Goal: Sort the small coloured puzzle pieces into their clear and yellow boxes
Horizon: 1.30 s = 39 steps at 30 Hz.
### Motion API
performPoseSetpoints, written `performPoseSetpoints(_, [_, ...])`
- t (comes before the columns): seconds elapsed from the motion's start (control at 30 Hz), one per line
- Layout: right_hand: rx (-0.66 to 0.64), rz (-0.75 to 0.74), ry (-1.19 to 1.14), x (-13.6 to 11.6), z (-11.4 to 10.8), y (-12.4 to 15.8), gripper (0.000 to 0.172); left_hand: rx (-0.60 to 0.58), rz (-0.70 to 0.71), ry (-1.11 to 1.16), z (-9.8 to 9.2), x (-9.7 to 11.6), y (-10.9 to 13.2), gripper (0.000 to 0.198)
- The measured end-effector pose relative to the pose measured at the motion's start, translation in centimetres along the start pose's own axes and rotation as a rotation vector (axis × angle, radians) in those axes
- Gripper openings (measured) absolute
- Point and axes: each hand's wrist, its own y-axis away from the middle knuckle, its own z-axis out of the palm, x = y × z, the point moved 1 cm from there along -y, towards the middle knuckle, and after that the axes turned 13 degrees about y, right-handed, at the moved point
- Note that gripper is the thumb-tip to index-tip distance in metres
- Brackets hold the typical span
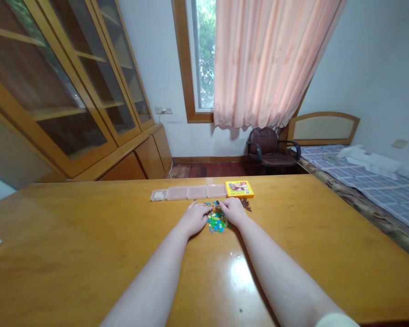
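Note:
A loose pile of small toy bricks (218, 223), mostly blue and green with some yellow and white, lies on the wooden table. My left hand (195, 218) rests at its left edge, palm down, with the fingers stretched toward the bricks. Over the pile's upper right side is my right hand (234, 211), its thumb and fingertips drawn together near a tiny dark spot; what they grip is too small to make out. Brown pieces (246, 205) form a separate heap just right of that hand, which partly covers it.
Behind the bricks, several clear plastic trays (176, 193) stand in a row, ending at a yellow picture box (239, 189). Past the table (88, 254) are an office chair (269, 147), a bed (371, 172) on the right and a glass-door cabinet (71, 91) on the left.

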Motion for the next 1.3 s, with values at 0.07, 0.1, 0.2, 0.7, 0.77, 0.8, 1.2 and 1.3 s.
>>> performPoseSetpoints(0.07, [0.008,-0.068,-0.021,-0.1,0.0,0.0,0.045,0.02,-0.023,-0.016,-0.2,0.0,0.0,0.044])
performPoseSetpoints(0.1, [0.003,-0.116,-0.031,-0.2,-0.1,0.0,0.044,0.033,-0.034,-0.028,-0.3,-0.1,0.0,0.042])
performPoseSetpoints(0.2, [-0.039,-0.261,-0.023,-0.7,-0.3,0.2,0.043,0.071,-0.047,-0.045,-0.5,-0.3,-0.1,0.035])
performPoseSetpoints(0.7, [-0.073,-0.303,0.055,-0.8,-0.4,0.3,0.042,0.055,0.006,-0.077,-1.2,-0.7,0.0,0.022])
performPoseSetpoints(0.77, [-0.081,-0.299,0.08,-1.0,-0.4,0.3,0.042,0.026,-0.022,-0.097,-1.1,-0.9,-0.1,0.023])
performPoseSetpoints(0.8, [-0.076,-0.27,0.099,-1.0,-0.4,0.3,0.043,0.007,-0.03,-0.097,-1.0,-1.0,-0.1,0.023])
performPoseSetpoints(1.2, [-0.003,-0.011,0.095,0.0,0.1,-0.1,0.043,0.08,0.043,-0.015,-0.5,-0.3,0.0,0.039])
performPoseSetpoints(1.3, [-0.008,-0.068,0.061,0.0,0.0,0.0,0.043,0.104,0.041,-0.034,-0.2,-0.6,0.0,0.042])
